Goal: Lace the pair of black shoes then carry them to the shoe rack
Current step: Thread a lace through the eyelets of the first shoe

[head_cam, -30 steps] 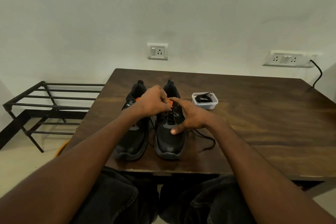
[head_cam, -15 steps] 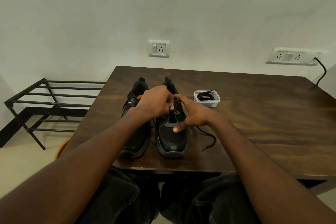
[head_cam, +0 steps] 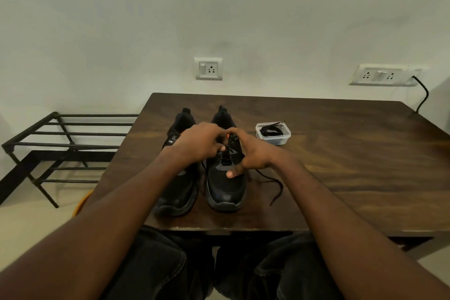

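Note:
Two black shoes stand side by side on the dark wooden table [head_cam: 328, 153], toes toward me. Over the eyelets of the right shoe [head_cam: 225, 190] both hands work. My left hand [head_cam: 201, 145] has its fingers curled over the lacing area and pinches the black lace. My right hand [head_cam: 248, 153] grips the shoe's upper at its right side, thumb pointing down over the tongue. A loose end of the lace [head_cam: 275, 185] trails onto the table right of the shoe. The left shoe [head_cam: 179, 192] stands partly under my left forearm.
A small clear plastic tub [head_cam: 273, 133] with another black lace sits right of the shoes. The black metal shoe rack [head_cam: 60, 143] stands on the floor left of the table. Wall sockets and a black cable are behind the table.
Both hands stay at the right shoe's eyelets; the fingers have shifted slightly along the lace. The loose lace end lies much as before.

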Tool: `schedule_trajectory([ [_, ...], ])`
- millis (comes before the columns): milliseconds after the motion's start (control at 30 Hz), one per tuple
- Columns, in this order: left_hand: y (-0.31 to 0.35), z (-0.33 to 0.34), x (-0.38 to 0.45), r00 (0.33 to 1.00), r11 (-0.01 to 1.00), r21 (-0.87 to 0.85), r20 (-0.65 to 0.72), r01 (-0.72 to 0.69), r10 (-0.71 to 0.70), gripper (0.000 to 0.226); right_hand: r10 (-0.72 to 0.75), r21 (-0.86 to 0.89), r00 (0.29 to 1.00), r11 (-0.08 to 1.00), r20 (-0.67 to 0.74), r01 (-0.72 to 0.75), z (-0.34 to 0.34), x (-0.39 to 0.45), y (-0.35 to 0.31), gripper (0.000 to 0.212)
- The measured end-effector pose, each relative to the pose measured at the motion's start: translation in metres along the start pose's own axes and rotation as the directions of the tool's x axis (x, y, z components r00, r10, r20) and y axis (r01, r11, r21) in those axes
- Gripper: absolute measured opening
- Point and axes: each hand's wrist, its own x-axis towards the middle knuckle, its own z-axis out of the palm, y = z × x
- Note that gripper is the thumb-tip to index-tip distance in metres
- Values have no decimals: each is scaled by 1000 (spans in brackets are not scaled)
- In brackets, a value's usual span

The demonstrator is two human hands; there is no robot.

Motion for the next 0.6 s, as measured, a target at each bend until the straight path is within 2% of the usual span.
schedule_trajectory([
  [67,1,1,3,998,1000,0,-70,0,0,13,13,1,1000,1000,1,-13,-1,-2,-1,128],
  [100,4,0,4,993,998,-59,-118,16,-23,16,18,-2,1000,1000,-1,-18,-2,-3,-1,128],
  [167,11,-5,6,970,943,-331,-211,42,-118,18,22,3,1000,1000,-7,-22,-2,-5,-2,128],
  [200,13,-11,5,957,859,-510,-230,36,-177,15,22,13,1000,1000,-7,-22,-3,-6,-1,127],
  [233,14,-16,4,953,722,-691,-206,20,-224,14,19,21,1000,1000,-7,-19,-3,-6,-1,127],
  [267,12,-20,2,957,573,-820,-167,-2,-235,14,15,28,1000,1000,-9,-15,-3,-6,1,127],
  [300,9,-21,0,965,480,-877,-144,-22,-217,14,13,30,1000,999,-10,-13,-3,-5,1,128],
  [333,5,-20,-3,971,504,-864,-139,-23,-193,13,13,29,1000,999,-8,-13,-2,-5,2,129],
  [367,2,-18,-6,975,586,-810,-145,-18,-171,11,12,25,1000,1000,-6,-12,-2,-4,1,129],
  [433,-5,-8,-7,975,785,-619,-178,-7,-131,4,10,20,1000,1000,-2,-10,-2,-3,0,128],
  [500,-12,0,-3,984,924,-382,-169,-16,-53,8,10,19,1000,1000,4,-10,-2,-2,-2,128],
  [600,-17,1,0,995,985,-163,-84,-61,48,13,11,13,1000,1000,-1,-11,-3,-2,0,127],
])
